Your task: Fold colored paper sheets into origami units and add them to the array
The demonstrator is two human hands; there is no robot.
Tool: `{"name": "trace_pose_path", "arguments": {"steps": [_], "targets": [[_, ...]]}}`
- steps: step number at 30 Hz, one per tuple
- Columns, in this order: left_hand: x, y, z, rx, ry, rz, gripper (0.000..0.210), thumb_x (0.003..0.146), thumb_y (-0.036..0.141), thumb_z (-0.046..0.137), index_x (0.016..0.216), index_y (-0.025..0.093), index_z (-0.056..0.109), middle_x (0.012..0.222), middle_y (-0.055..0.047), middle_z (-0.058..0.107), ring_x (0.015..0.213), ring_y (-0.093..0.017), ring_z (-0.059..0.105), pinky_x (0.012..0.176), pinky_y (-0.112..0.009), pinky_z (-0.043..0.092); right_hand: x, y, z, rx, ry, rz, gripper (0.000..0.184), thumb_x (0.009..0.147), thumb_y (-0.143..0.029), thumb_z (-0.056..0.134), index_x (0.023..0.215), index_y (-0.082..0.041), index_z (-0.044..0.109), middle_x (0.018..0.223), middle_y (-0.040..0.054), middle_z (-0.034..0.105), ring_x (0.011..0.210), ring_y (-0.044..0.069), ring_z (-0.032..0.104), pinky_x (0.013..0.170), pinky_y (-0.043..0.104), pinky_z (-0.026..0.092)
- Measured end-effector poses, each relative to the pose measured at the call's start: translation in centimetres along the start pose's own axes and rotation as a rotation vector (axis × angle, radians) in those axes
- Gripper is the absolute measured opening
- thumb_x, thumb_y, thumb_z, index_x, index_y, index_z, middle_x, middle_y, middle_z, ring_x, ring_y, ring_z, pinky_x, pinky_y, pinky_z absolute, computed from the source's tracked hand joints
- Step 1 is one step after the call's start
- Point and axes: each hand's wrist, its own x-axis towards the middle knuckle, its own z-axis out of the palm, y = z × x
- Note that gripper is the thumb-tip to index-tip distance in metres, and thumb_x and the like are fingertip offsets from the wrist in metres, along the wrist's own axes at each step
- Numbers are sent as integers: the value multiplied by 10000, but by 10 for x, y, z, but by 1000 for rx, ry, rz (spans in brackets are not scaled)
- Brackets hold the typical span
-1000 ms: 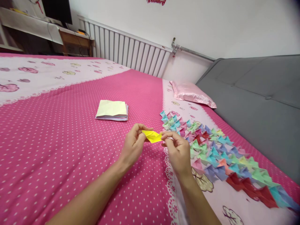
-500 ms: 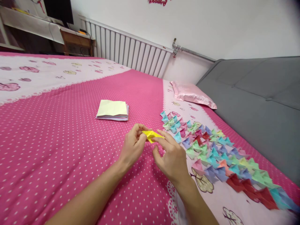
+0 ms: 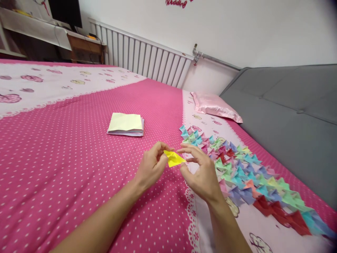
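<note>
A small folded yellow paper boat [image 3: 174,159] is held up in front of me above the bed. My left hand [image 3: 153,163] pinches its left end between thumb and fingers. At the boat's right tip is my right hand [image 3: 201,172], its thumb and fingers apart around that end; whether they touch the paper is hard to tell. Right of my hands, several rows of folded paper boats [image 3: 240,175] in blue, green, red, pink and purple lie on the bedspread.
A stack of paper sheets [image 3: 125,123], pale yellow on top, lies ahead on the pink dotted bedspread [image 3: 79,154]. A pink pillow [image 3: 214,107] rests by the grey headboard [image 3: 286,95]. Beyond are a white radiator [image 3: 139,52] and a desk with a monitor [image 3: 65,12].
My right hand has moved right and its fingers have spread off the yellow boat. The boat has shifted slightly right and down and shows a broader face.
</note>
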Motion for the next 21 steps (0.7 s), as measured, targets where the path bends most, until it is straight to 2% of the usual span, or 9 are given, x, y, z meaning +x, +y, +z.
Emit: {"name": "trace_pose_path", "arguments": {"steps": [5, 10, 16, 21], "targets": [[-2, 9, 0, 140, -68, 96, 210, 736, 91, 385, 891, 163, 506, 735, 1, 578, 618, -111, 536, 567, -228, 404, 2, 2, 2, -82, -61, -50, 293, 647, -132, 540, 917, -218, 614, 1140, 69, 574, 1118, 225, 499, 937, 403, 409], [-3, 10, 0, 158, -68, 129, 226, 729, 87, 386, 900, 161, 514, 766, -10, 598, 646, -115, 551, 579, -231, 412, 2, 3, 7, -123, -53, -66, 217, 654, -158, 543, 857, -207, 602, 1107, 78, 593, 1088, 233, 522, 915, 400, 420], [-1, 4, 2, 46, -50, 61, 219, 737, 95, 388, 886, 167, 532, 794, -16, 618, 696, -131, 572, 599, -239, 428, 0, 3, 9, -193, -56, -61, 186, 669, -186, 552, 844, -206, 612, 1112, 90, 594, 1044, 245, 549, 875, 403, 444], [-1, 3, 2, 45, -25, 37, 218, 737, 107, 401, 880, 166, 555, 804, -19, 627, 669, -127, 557, 587, -238, 420, 0, 3, 9, -236, -34, -43, 118, 708, -188, 533, 786, -207, 619, 1100, 82, 612, 1032, 240, 562, 851, 387, 459]]}}
